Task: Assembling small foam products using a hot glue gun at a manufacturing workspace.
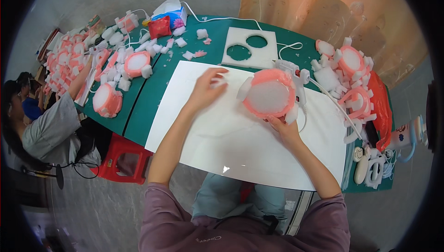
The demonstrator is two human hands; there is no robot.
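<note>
White, glossy board (222, 136) is covering the middle of the green tabletop (158, 75), its near edge running just in front of the person's lap. Above the board's far right part, the right hand (283, 129) is gripping a round foam piece (269, 95) from below, the thumb pressing at the lower rim and the other fingers mostly hiding behind. The piece is facing upward with a white disc inside a pink, uneven rim, and white blocks are jutting from its edge. The left hand (210, 85) is hovering half open to the left, fingers curling inward; its fingertips are blurring, so whether it is holding a small bit cannot be told. An open gap is separating this hand from the piece, and a broad stretch of board is showing between the forearms.

Room is narrowing on the right: a white socket strip (300, 92) is standing just beside the piece, and its white cord (329, 97) is slanting across the board's right part. Beyond the far edge, a foam sheet (267, 56) with two round holes is lying. Pink-and-white pieces (351, 61) and a red bag (380, 108) are crowding the right margin; further foam pieces (138, 62) are bordering the left.
</note>
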